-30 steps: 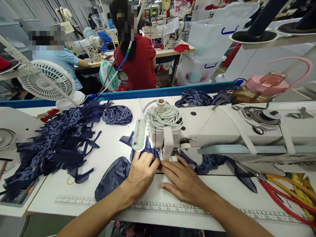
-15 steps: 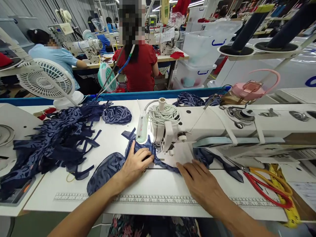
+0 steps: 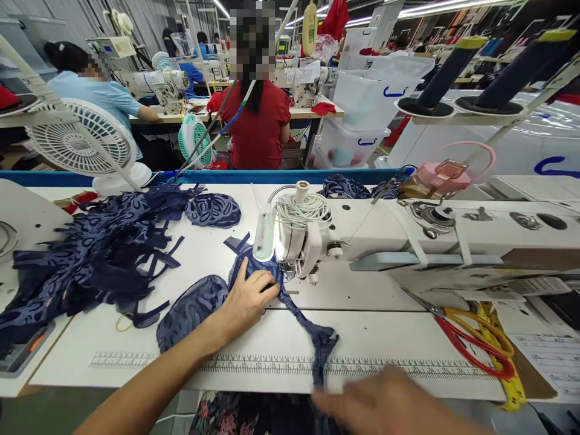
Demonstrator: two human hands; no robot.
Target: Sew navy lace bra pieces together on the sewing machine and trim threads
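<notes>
A navy patterned bra piece point(image 3: 324, 344) runs from the sewing machine's needle area point(image 3: 290, 270) toward me, its narrow end hanging over the table's front edge. My left hand point(image 3: 248, 294) lies flat on the fabric just left of the presser foot, fingers stretched out. Beneath the left wrist is a padded-looking navy cup point(image 3: 193, 314). Low in the view, my right hand point(image 3: 385, 399) is smeared by motion beside the hanging end; whether its fingers grip the fabric cannot be made out.
A heap of navy pieces point(image 3: 113, 254) lies left, with a loose cup point(image 3: 212, 209) behind it. Red-handled scissors point(image 3: 471, 344) and a yellow tape measure point(image 3: 512, 386) lie right. A printed ruler point(image 3: 267, 365) runs along the front edge. Co-workers sit beyond.
My right hand has moved down toward me from beside the machine. The fabric's tail, earlier right of the needle, now trails down over the front edge. My left hand stays in place.
</notes>
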